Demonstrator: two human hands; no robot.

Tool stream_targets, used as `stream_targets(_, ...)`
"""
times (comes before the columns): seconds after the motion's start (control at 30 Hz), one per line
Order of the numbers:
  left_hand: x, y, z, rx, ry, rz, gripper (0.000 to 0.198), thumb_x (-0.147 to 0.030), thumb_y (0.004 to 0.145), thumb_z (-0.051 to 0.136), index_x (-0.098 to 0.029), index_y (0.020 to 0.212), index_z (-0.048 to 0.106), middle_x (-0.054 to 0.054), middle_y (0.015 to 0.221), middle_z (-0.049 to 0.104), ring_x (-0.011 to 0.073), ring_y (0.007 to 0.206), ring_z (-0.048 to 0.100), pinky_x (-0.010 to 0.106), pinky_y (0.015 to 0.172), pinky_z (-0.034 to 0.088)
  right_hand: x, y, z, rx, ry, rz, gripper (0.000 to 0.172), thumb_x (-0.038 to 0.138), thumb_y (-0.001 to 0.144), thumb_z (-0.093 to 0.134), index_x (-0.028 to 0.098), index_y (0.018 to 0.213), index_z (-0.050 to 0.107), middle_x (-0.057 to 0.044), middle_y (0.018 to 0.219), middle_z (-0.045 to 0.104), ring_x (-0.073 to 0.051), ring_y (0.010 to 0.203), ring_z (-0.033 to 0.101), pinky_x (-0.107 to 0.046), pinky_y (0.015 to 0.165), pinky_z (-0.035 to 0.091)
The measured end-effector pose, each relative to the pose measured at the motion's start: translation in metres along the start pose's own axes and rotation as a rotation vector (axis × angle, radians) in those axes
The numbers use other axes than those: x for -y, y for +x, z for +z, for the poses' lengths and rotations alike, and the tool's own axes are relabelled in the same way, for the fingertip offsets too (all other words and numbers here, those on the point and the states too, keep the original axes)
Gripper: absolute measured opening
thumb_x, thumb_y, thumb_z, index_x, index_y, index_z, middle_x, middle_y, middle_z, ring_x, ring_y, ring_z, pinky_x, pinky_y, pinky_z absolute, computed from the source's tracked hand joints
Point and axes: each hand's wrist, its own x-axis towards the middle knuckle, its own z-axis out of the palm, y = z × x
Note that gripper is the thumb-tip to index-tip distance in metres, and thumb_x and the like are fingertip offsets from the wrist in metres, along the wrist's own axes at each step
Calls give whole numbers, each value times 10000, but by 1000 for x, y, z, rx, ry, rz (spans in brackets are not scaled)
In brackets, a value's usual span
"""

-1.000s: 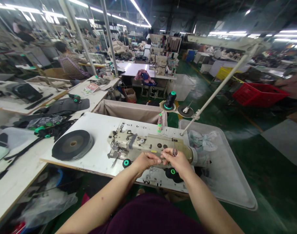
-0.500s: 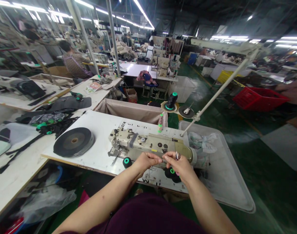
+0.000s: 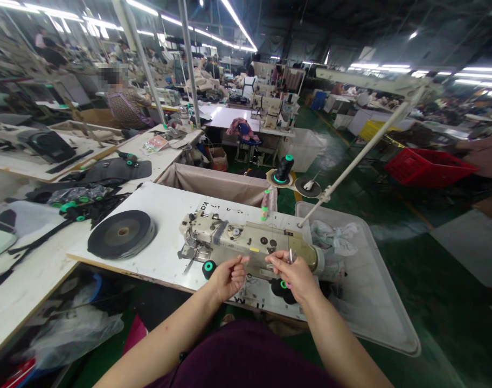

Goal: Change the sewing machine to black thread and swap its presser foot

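Observation:
My left hand is held over the front of the sewing machine, its thumb and forefinger pinched together. Anything between those fingertips is too fine to make out. To its right, my right hand has thread snips in its palm, the metal tips pointing up and a pink part showing below. Its thumb and forefinger also meet in a pinch, apart from the left fingertips. A black thread spool stands left of my left hand, and further black spools lie under my right hand.
A big roll of dark tape lies on the white table at left. Behind it is a fabric-lined bin. A thread stand pole rises at right beside a grey plastic tray. A person sits at far left.
My hands were together at the fingertips and have parted. The left hand has moved left and slightly down; the right has shifted only a little, keeping the thread snips.

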Motion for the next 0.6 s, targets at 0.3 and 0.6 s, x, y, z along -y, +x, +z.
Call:
stream_targets(0.3, -16, 8, -27, -95, -324, 30, 628, -469, 1054, 371, 76, 1298, 567, 275, 1025, 734, 316, 990, 754, 369, 781, 645, 3, -2, 1, -4, 22, 15, 512, 556, 663, 840, 117, 910, 743, 22, 584, 553, -13, 395, 242, -212, 408, 75)
stream_targets(0.6, -22, 39, -38, -325, -347, 0, 471, -398, 1070, 318, -47, 1044, 632, 203, 904, 708, 273, 799, 752, 357, 613, 633, 2, -2, -5, -21, -8, 53, 521, 591, 655, 835, 142, 899, 735, 27, 596, 536, -22, 397, 235, -210, 379, 71)
